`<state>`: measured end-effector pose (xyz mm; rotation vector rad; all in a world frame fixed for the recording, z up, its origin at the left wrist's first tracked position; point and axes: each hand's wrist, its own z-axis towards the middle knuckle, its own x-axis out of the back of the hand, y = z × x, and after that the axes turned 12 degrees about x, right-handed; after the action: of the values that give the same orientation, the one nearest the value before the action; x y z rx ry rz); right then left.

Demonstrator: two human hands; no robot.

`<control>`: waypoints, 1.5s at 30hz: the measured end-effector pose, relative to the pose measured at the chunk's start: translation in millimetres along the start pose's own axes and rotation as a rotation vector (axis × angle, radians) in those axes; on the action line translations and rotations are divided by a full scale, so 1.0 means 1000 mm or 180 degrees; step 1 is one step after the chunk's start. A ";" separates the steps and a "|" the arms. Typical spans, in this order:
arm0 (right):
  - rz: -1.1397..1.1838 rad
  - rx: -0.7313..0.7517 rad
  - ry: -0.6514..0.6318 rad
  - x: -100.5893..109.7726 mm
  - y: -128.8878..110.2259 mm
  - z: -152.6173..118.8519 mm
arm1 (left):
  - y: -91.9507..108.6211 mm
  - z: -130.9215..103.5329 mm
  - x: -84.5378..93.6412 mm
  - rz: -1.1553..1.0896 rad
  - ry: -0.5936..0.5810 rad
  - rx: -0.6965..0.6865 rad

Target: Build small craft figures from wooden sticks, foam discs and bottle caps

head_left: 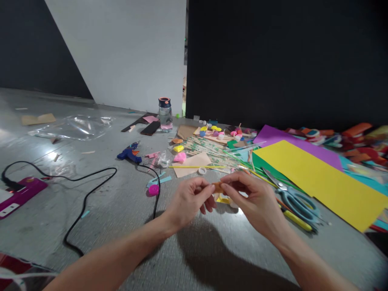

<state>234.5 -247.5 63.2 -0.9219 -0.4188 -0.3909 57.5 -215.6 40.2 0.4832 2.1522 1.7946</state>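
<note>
Both my hands meet just above the work surface, near the middle of the view. Between their thumbs and fingers is a small orange-brown piece (217,187), perhaps modelling clay, though its kind is hard to tell. My left hand (194,196) pinches one end with thumb and forefinger, the other fingers curled below. My right hand (250,198) pinches the other end. Just under them a yellow piece (223,199) lies on the surface, partly hidden by the hands. A small white ring (202,171) sits beyond the left hand.
Scissors (298,200) and a yellow-handled cutter (298,221) lie right, beside yellow sheet (321,182). Paper straws (206,148) spread behind the hands. A blue glue gun (130,153), its black cable (86,202), a purple power strip (26,194) and a water bottle (165,115) stand or lie left.
</note>
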 end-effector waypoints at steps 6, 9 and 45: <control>-0.0001 0.0067 0.0158 0.000 0.000 0.000 | 0.001 -0.003 0.000 -0.0033 -0.0156 0.0251; -0.0020 0.0076 0.0124 -0.001 0.001 0.000 | 0.000 -0.003 -0.001 -0.0163 -0.0369 0.0374; -0.0103 0.0714 -0.0229 -0.007 0.006 -0.002 | 0.000 0.003 0.003 -0.1309 -0.0295 0.0134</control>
<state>231.5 -244.9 55.0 -0.7128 -0.5329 -0.3333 55.8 -212.0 39.5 0.1146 2.0465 1.4746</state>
